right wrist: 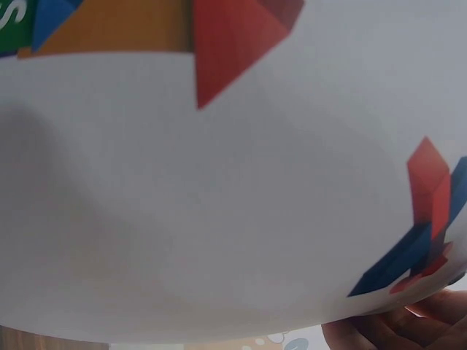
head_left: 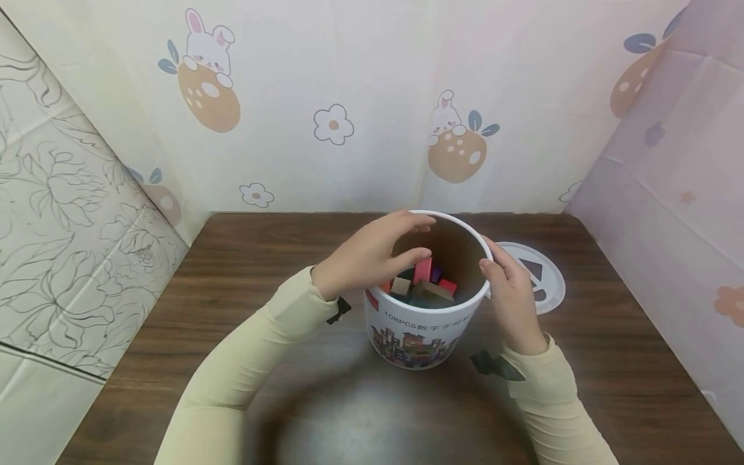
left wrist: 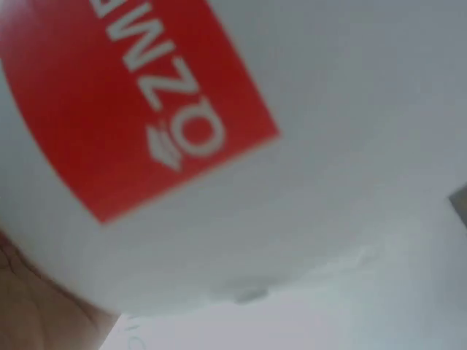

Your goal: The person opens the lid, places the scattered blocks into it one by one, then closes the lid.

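A white bucket (head_left: 421, 320) with a printed picture of blocks and lettering stands on the table. Inside it lie several coloured blocks, among them a pink block (head_left: 422, 270) and a brown block (head_left: 436, 290). Across the bucket's left rim reaches my left hand (head_left: 378, 248), its thumb and fingers spread over the opening with nothing visible between them. My right hand (head_left: 511, 290) grips the right rim, thumb at the edge and fingers along the outer wall. In the left wrist view, the bucket's red label (left wrist: 146, 109) fills much of the frame.
A white lid (head_left: 555, 278) with shaped cut-outs lies on the wooden table (head_left: 279, 242), right of the bucket and partly behind my right hand. A patterned curtain (head_left: 349, 58) hangs at the table's back edge; flowered panels (head_left: 58, 213) stand at the left.
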{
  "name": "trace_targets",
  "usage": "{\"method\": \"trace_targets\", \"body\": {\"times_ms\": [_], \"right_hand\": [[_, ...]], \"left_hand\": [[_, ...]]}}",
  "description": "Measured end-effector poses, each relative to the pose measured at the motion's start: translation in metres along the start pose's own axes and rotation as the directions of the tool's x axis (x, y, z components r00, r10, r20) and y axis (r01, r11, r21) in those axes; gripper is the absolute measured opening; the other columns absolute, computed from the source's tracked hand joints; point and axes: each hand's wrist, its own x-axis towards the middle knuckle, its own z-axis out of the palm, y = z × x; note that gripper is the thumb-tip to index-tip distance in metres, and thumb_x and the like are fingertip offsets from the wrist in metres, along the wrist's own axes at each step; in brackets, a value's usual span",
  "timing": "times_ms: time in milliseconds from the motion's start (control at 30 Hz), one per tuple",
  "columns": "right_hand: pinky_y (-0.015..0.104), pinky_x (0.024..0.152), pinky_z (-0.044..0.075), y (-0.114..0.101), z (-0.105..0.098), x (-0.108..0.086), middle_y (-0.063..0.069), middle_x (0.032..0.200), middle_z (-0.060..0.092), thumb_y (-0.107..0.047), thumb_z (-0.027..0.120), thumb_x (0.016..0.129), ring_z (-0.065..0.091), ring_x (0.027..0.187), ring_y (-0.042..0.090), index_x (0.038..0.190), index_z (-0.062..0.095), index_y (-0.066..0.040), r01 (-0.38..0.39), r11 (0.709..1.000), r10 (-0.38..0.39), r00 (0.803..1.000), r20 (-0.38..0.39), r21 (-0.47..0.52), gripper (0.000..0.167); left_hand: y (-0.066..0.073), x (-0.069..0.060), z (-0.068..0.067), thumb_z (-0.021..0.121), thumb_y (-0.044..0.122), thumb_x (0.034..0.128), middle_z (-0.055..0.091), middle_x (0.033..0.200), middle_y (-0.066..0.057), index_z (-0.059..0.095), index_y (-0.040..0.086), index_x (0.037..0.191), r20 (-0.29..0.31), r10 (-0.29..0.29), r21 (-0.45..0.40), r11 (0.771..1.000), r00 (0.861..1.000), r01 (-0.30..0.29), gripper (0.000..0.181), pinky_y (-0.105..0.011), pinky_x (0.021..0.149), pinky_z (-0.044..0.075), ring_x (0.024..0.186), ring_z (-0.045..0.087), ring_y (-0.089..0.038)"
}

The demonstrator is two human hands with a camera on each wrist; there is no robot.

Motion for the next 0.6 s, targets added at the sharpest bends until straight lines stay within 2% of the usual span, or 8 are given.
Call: {"method": "trace_targets", "body": {"times_ms": [100,200,267,367,467,600], "right_hand": [[0.028,0.102,0.047,0.001,0.000,0.001,0.004,0.147,0.051,-0.023,0.040,0.104,0.049,0.132,0.025,0.145,0.048,-0.018,0.008,1.000,-0.008,1.000,0.000,0.000,0.042],[0.024,0.101,0.047,0.002,0.000,0.001,0.004,0.147,0.051,-0.023,0.041,0.104,0.050,0.132,0.024,0.145,0.048,-0.018,0.009,1.000,-0.009,1.000,-0.003,0.002,0.042],[0.024,0.101,0.048,0.002,0.000,0.002,0.004,0.147,0.052,-0.023,0.040,0.104,0.050,0.131,0.023,0.145,0.048,-0.019,0.008,1.000,-0.008,1.000,-0.004,0.002,0.042],[0.025,0.100,0.048,0.002,0.000,0.002,0.004,0.147,0.052,-0.024,0.040,0.104,0.051,0.130,0.022,0.145,0.049,-0.019,0.005,1.000,-0.005,1.000,-0.009,-0.001,0.042],[0.024,0.100,0.048,0.002,0.000,0.002,0.004,0.146,0.052,-0.024,0.040,0.104,0.051,0.130,0.021,0.145,0.049,-0.019,0.006,1.000,-0.006,1.000,-0.009,0.000,0.042],[0.022,0.100,0.048,0.003,0.000,0.001,0.004,0.146,0.052,-0.023,0.040,0.104,0.051,0.130,0.022,0.145,0.049,-0.019,0.012,1.000,-0.012,1.000,-0.009,0.004,0.042]], "left_hand": [[-0.006,-0.006,-0.003,0.068,0.027,0.0925,0.059,0.135,-0.003,0.052,0.011,0.139,-0.039,-0.024,0.004,1.000,0.999,0.025,0.052,-0.034,0.108,0.045,0.126,0.055,-0.015],[-0.013,-0.013,-0.005,0.068,0.026,0.0929,0.059,0.135,-0.005,0.055,0.010,0.137,-0.123,-0.061,0.003,0.998,0.991,0.062,0.049,-0.036,0.108,0.045,0.126,0.054,-0.018],[-0.020,-0.019,-0.005,0.067,0.026,0.0934,0.057,0.136,-0.007,0.055,0.009,0.136,-0.194,-0.107,-0.011,0.994,0.975,0.107,0.047,-0.038,0.109,0.044,0.127,0.052,-0.019],[-0.031,-0.026,-0.003,0.065,0.028,0.0941,0.054,0.140,-0.007,0.053,0.011,0.138,-0.273,-0.206,-0.069,0.978,0.940,0.195,0.049,-0.041,0.110,0.043,0.130,0.050,-0.020],[-0.040,-0.033,0.002,0.064,0.032,0.0941,0.049,0.146,-0.006,0.048,0.012,0.143,-0.275,-0.301,-0.160,0.951,0.913,0.265,0.055,-0.045,0.111,0.041,0.135,0.046,-0.022],[-0.048,-0.040,0.010,0.062,0.037,0.0948,0.048,0.148,-0.003,0.045,0.014,0.145,-0.229,-0.383,-0.277,0.907,0.895,0.317,0.058,-0.048,0.110,0.042,0.137,0.046,-0.022]]}}
